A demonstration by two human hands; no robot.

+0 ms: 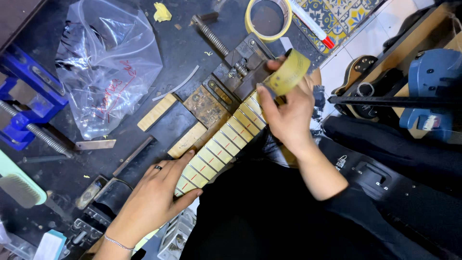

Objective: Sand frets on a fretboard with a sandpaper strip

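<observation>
Spanning most of the view, the dark counter (173, 43) carries all the work items. Item one: a crumpled clear plastic bag (108, 62) with red handwriting lies at upper left, well apart from both hands. Item two: a guitar neck (219, 149), its fretboard covered in pale masking tape with red centre marks, runs diagonally from lower left to upper right. Its upper end sits at a rusty metal vise (236, 72); two light wooden blocks (156, 111) lie beside it on the counter.

Left hand (154, 197): laid flat on the lower end of the neck, fingers (185, 159) together and extended, thumb along the near edge. A dark ring is on one finger, a thin bracelet at the wrist. It presses down and is not closed around anything.

Right hand (288, 115): above the upper end of the neck, fingers (267, 103) clamped on a roll of yellowish masking tape (288, 72). The roll sits between thumb and fingertips, tilted, just above the taped fretboard.

Smaller items: a second tape roll (268, 19) lies flat at top centre, with a white marker with a red cap (313, 24) beside it.
</observation>
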